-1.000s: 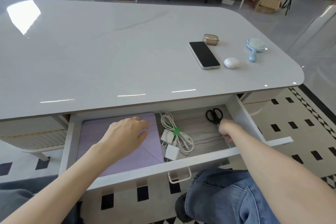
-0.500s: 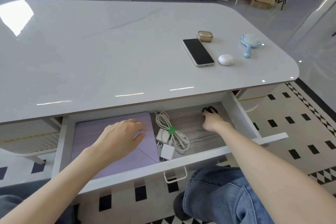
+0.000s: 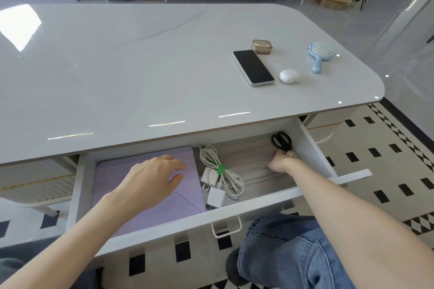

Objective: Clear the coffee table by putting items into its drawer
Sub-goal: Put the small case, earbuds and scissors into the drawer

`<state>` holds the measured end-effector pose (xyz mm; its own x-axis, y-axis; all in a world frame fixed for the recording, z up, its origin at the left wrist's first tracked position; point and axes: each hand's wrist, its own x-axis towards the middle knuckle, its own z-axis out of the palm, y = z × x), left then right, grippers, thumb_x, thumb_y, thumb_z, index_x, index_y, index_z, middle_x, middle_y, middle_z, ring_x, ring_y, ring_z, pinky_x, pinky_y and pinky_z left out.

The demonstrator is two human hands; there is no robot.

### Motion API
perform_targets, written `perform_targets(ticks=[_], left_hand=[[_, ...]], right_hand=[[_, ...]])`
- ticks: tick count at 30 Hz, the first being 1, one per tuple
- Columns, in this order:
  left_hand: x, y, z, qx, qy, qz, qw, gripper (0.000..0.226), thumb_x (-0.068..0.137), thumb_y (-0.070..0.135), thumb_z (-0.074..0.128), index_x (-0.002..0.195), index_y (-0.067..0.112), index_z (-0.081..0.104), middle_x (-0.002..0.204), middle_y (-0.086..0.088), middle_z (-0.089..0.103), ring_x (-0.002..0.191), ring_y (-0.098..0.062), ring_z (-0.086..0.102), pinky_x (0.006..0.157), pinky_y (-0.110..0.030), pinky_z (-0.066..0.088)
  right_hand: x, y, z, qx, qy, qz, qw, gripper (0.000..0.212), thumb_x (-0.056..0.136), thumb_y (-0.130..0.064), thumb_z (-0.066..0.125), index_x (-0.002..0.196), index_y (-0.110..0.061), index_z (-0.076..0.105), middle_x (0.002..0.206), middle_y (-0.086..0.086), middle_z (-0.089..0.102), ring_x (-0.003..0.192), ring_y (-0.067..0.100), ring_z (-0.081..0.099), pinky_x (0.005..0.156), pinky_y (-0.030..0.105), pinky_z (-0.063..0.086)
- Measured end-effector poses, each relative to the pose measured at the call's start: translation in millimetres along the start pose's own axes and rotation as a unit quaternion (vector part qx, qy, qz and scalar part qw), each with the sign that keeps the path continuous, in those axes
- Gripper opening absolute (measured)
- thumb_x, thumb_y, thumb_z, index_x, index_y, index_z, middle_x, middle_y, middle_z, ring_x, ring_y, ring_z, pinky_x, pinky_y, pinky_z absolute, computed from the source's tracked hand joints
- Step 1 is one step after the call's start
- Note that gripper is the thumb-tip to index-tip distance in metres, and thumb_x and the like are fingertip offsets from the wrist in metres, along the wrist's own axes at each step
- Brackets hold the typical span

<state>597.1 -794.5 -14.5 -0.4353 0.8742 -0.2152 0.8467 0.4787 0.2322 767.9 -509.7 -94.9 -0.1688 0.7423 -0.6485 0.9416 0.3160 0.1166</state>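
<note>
While the left hand (image 3: 150,180) spreads over the lilac case (image 3: 108,180), the right hand (image 3: 280,162) pinches black scissors (image 3: 281,141)

On the right part of the table (image 3: 117,65) a phone (image 3: 253,67) is laid, with a boxy case (image 3: 261,46) just behind it, a rounded case (image 3: 289,76) just to its right, and a hairbrush (image 3: 320,55) farther right; the drawer (image 3: 312,145) is drawn out below the table's near edge. In it a tablet (image 3: 187,195) is laid at the left, a cable bundle (image 3: 220,171) in the middle, and scissors (image 3: 281,142) in the far right corner; the left hand (image 3: 150,176) is held over the tablet, the right hand (image 3: 281,162) just before the scissors.
</note>
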Motion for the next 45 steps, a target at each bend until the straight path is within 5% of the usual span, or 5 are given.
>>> perform_targets(ticks=[7,17,22,28,45], left_hand=[[0.2,-1.3,-0.4,0.0,0.017,0.003,1.0,0.03,0.099,0.037,0.039,0.125,0.042,0.053,0.126,0.021,0.053,0.105,-0.009,0.059,0.08,-0.028,0.047],[1.3,4.1,-24.5,-0.11,0.167,0.007,0.98,0.029,0.097,0.027,0.045,0.12,0.039,0.057,0.112,0.023,0.061,0.091,-0.01,0.062,0.071,-0.031,0.05],[2.4,5.3,-45.5,-0.155,0.22,0.022,0.963,0.029,0.097,0.025,0.047,0.122,0.037,0.056,0.111,0.023,0.06,0.096,-0.005,0.057,0.072,-0.031,0.05],[38.6,20.0,-71.1,-0.15,0.196,0.023,0.969,0.035,0.099,0.026,0.045,0.133,0.032,0.051,0.129,0.009,0.054,0.119,-0.016,0.049,0.081,-0.03,0.044],[200.8,20.3,-101.3,0.063,0.058,0.023,0.996,0.048,0.102,0.037,0.032,0.149,0.037,0.023,0.156,0.005,0.023,0.139,-0.021,0.03,0.106,-0.037,0.032]], right_hand=[[-18.8,-3.7,-14.5,-0.031,-0.007,-0.028,0.999,0.056,0.102,-0.02,0.03,0.151,-0.001,0.014,0.157,0.017,0.019,0.144,0.031,0.022,0.114,0.035,0.024],[-83.1,-28.0,-78.6,0.052,-0.017,-0.136,0.989,0.025,0.097,-0.028,0.045,0.108,-0.014,0.063,0.087,-0.001,0.074,0.072,0.019,0.069,0.077,0.031,0.056],[-121.4,-28.2,-113.7,0.222,0.134,-0.216,0.941,0.013,0.088,-0.023,0.05,0.089,-0.02,0.063,0.072,-0.004,0.072,0.065,0.019,0.069,0.072,0.033,0.06],[-109.2,-35.2,-166.2,0.242,0.276,-0.227,0.902,0.021,0.089,-0.025,0.05,0.107,-0.028,0.061,0.105,-0.007,0.06,0.108,0.019,0.056,0.095,0.038,0.047],[51.8,-114.6,-265.4,0.1,0.257,-0.218,0.936,0.066,0.086,0.002,0.033,0.145,-0.028,0.035,0.152,-0.001,0.026,0.134,0.029,0.027,0.106,0.039,0.034]])
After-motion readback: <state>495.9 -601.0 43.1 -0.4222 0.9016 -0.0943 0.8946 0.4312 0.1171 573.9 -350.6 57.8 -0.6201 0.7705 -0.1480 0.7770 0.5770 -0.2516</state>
